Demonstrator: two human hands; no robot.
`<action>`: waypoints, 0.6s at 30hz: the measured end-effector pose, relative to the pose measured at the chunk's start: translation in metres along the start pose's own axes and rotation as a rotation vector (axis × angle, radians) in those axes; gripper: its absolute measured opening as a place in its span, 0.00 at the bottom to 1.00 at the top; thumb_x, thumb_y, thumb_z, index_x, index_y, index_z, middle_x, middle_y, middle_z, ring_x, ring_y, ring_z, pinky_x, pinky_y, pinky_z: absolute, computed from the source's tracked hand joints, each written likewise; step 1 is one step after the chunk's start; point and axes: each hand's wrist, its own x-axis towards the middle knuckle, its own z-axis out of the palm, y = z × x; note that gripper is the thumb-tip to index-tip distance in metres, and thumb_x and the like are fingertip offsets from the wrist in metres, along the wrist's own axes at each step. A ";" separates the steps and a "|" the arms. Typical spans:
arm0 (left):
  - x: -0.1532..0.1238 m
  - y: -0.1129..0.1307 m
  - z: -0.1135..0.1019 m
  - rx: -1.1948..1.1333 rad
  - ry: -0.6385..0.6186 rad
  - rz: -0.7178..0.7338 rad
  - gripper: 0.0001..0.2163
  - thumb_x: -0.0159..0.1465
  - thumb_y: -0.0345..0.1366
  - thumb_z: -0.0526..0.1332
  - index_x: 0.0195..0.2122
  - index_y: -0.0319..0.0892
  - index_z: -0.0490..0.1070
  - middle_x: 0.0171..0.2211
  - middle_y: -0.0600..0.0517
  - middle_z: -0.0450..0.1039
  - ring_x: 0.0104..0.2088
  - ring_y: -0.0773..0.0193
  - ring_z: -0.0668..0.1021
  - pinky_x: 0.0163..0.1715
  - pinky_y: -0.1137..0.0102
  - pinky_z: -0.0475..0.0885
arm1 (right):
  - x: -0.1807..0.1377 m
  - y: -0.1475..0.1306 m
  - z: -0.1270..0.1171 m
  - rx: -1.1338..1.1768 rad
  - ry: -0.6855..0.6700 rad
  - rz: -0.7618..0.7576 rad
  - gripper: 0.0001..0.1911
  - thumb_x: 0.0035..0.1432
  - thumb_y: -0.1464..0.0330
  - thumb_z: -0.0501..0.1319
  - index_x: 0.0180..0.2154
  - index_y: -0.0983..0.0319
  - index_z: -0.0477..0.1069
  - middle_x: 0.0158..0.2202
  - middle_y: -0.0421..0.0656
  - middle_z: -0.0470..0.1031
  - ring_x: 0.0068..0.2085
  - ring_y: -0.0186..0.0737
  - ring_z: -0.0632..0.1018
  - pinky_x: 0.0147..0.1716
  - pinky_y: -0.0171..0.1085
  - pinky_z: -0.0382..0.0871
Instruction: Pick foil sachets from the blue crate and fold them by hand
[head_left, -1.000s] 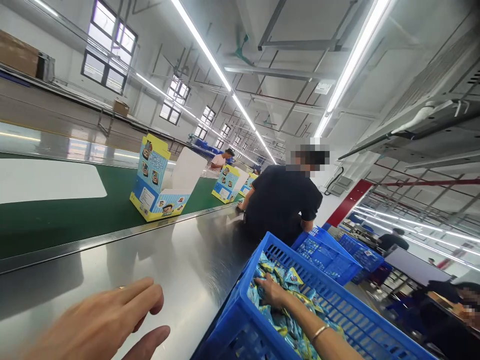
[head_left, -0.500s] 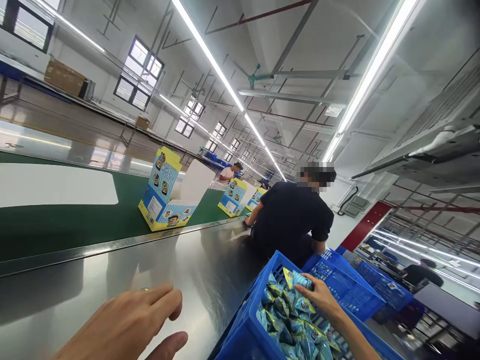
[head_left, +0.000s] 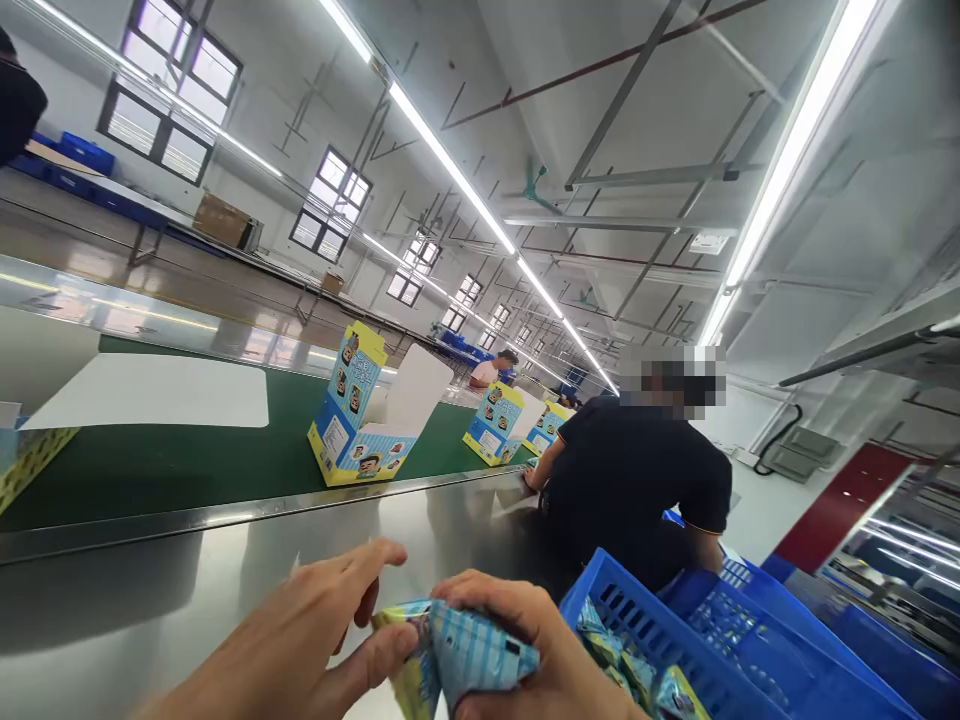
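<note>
A crumpled blue-and-yellow foil packet (head_left: 457, 655) sits between my hands at the lower middle of the view, over the steel tabletop (head_left: 225, 600). My left hand (head_left: 300, 625) pinches its left end between thumb and fingers. My right hand (head_left: 517, 635) wraps over its right end, and the fingers hide part of it. Just to the right stands a blue plastic crate (head_left: 637, 625) holding several similar packets (head_left: 626, 665), mostly cut off by the lower frame edge.
Open blue-and-yellow cardboard boxes (head_left: 352, 415) stand in a row on a green conveyor belt (head_left: 180, 470) beyond the steel edge. A co-worker in a dark shirt (head_left: 637, 480) sits right of the belt. More blue crates (head_left: 772, 640) stand at right.
My right hand has come out of the crate with a packet and moved left, and my left hand now grips it too. The whole view has turned, shifting the crate toward the lower right.
</note>
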 end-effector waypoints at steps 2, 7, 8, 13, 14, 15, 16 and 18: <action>0.000 0.000 0.000 -0.005 -0.004 0.050 0.30 0.73 0.68 0.47 0.56 0.53 0.75 0.53 0.48 0.82 0.53 0.48 0.81 0.53 0.59 0.75 | 0.012 0.014 0.014 0.062 -0.054 -0.070 0.34 0.50 0.55 0.84 0.56 0.57 0.82 0.55 0.50 0.83 0.54 0.54 0.82 0.56 0.46 0.75; 0.010 0.004 -0.004 0.039 -0.016 0.020 0.21 0.75 0.57 0.47 0.44 0.50 0.74 0.54 0.49 0.81 0.53 0.49 0.80 0.54 0.58 0.71 | 0.028 0.054 0.030 0.273 0.088 -0.102 0.37 0.53 0.45 0.79 0.56 0.59 0.81 0.43 0.47 0.81 0.41 0.46 0.78 0.43 0.42 0.75; 0.014 0.004 -0.006 0.048 -0.030 0.000 0.20 0.76 0.55 0.47 0.43 0.50 0.73 0.49 0.49 0.81 0.51 0.50 0.79 0.52 0.59 0.70 | 0.028 0.061 0.032 0.305 0.146 -0.086 0.37 0.55 0.43 0.78 0.56 0.59 0.80 0.42 0.46 0.79 0.39 0.45 0.78 0.42 0.42 0.76; 0.017 0.001 -0.017 0.063 0.134 -0.051 0.26 0.77 0.61 0.44 0.37 0.48 0.70 0.35 0.53 0.76 0.38 0.57 0.75 0.42 0.63 0.65 | 0.023 0.083 0.046 0.424 0.202 0.133 0.45 0.58 0.33 0.71 0.58 0.61 0.69 0.35 0.41 0.73 0.29 0.39 0.75 0.29 0.38 0.72; 0.015 0.000 -0.018 0.024 0.167 -0.050 0.27 0.76 0.64 0.45 0.37 0.48 0.71 0.34 0.54 0.74 0.37 0.59 0.74 0.41 0.64 0.66 | 0.022 0.084 0.048 0.447 0.186 0.188 0.46 0.58 0.32 0.70 0.58 0.61 0.66 0.35 0.40 0.72 0.29 0.37 0.75 0.28 0.37 0.71; 0.011 -0.002 -0.018 -0.036 0.174 -0.049 0.28 0.76 0.66 0.47 0.38 0.49 0.73 0.34 0.55 0.74 0.36 0.60 0.74 0.41 0.66 0.67 | 0.020 0.084 0.048 0.462 0.167 0.230 0.47 0.58 0.31 0.69 0.58 0.60 0.63 0.35 0.38 0.72 0.29 0.36 0.75 0.28 0.35 0.70; 0.008 -0.004 -0.017 -0.112 0.158 -0.053 0.27 0.75 0.67 0.50 0.40 0.51 0.74 0.34 0.56 0.73 0.36 0.61 0.75 0.40 0.69 0.69 | 0.019 0.084 0.048 0.468 0.143 0.249 0.46 0.59 0.31 0.69 0.57 0.59 0.61 0.35 0.37 0.71 0.29 0.34 0.74 0.29 0.34 0.70; 0.003 -0.008 -0.013 -0.247 0.134 -0.055 0.23 0.75 0.66 0.55 0.45 0.54 0.76 0.37 0.56 0.75 0.38 0.61 0.77 0.40 0.73 0.74 | 0.018 0.084 0.046 0.465 0.078 0.213 0.41 0.61 0.34 0.69 0.54 0.58 0.60 0.33 0.33 0.68 0.28 0.31 0.71 0.30 0.33 0.69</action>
